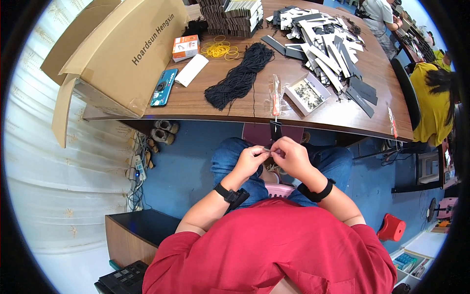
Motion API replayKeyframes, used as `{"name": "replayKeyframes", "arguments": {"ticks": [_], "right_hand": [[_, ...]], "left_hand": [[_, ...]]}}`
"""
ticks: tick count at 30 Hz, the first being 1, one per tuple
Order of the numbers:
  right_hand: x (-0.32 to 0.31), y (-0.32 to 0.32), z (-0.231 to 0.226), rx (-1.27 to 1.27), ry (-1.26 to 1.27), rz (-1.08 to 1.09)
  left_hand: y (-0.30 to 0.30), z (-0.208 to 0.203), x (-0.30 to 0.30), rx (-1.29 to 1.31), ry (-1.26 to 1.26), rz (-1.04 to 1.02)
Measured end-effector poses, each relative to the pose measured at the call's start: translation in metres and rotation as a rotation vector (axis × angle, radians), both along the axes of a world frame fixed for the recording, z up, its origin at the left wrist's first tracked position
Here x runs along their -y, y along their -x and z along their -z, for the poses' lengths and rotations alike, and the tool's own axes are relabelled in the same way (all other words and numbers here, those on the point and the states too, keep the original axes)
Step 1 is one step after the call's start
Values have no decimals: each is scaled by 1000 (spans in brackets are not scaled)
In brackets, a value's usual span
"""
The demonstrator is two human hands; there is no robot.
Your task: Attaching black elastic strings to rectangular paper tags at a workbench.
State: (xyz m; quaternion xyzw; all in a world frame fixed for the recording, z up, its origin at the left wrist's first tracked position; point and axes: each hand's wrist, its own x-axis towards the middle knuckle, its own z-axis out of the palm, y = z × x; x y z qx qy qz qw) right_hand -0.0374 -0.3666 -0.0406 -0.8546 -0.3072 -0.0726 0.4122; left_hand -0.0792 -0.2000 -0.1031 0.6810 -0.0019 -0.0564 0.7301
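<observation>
My left hand (251, 160) and my right hand (293, 156) meet over my lap, just off the table's front edge. The fingertips of both are pinched together at a small dark piece, too small and covered to name. Just beyond them, a black tag (276, 130) is at the tip of a red-handled tool (275, 104), which lies under clear tape at the table edge. Right of that tool stands a small white box (307, 94) of tiny black pieces. To its left a thick bundle of black cords (240, 76) lies on the table, with one strand trailing toward the edge.
A heap of black and white tags (325, 49) covers the table's right side, with stacked tags (232, 17) behind. Yellow rubber bands (219, 48), a small orange-white box (186, 47), a blue phone-shaped item (164, 87) and a large open carton (127, 56) are leftward. A person in yellow (431, 100) sits right.
</observation>
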Motion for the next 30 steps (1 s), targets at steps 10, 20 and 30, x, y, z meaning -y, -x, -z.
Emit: {"name": "replayKeyframes", "arguments": {"ticks": [10,20,30], "right_hand": [[-10,-21,2,-706,-487,134],[4,-22,-8,-1505,-1338,-29],[26,-9,-12,-1586,-1250,-147]], "left_hand": [[10,-2,-4,-110,126,45],[19,-23,-28,-281,325,3],[13,-50,-27,-315,345,-15]]}}
